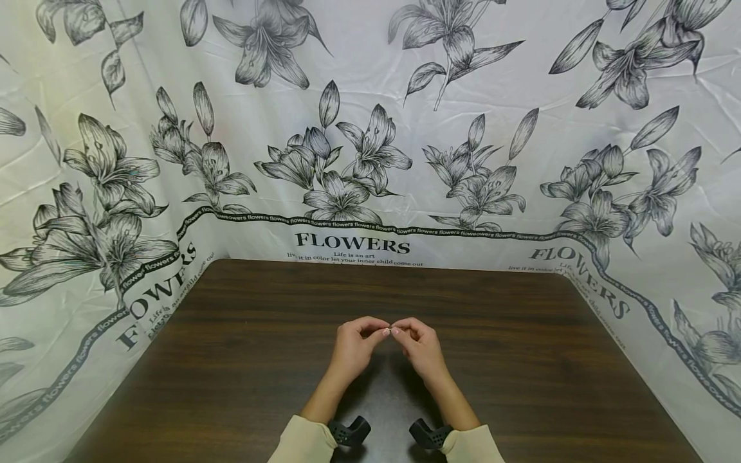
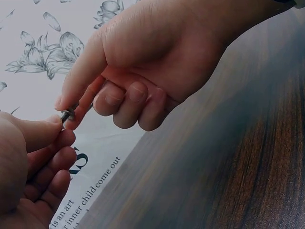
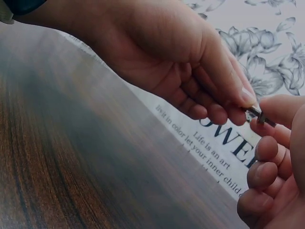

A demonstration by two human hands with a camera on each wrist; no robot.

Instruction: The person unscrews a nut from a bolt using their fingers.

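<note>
A small metal bolt [image 3: 270, 122] with a nut [image 3: 261, 118] partway along its thread spans the fingertips of both hands. My left hand [image 1: 354, 347] pinches one end of the bolt between thumb and fingers, covering that end. From the other side, my right hand [image 1: 421, 347] has its thumb and index finger on either side of the nut. Its remaining fingers are curled in toward the palm, as the left wrist view shows. In the head view the bolt is only a speck between the fingertips. Both hands are held above the table.
A dark wood-grain table [image 1: 260, 360] stretches out below the hands. White cloth [image 1: 405, 193] with printed flowers and lettering stands around its back and sides. Each wrist wears a black camera mount [image 1: 350, 431] near a pale sleeve [image 1: 303, 442].
</note>
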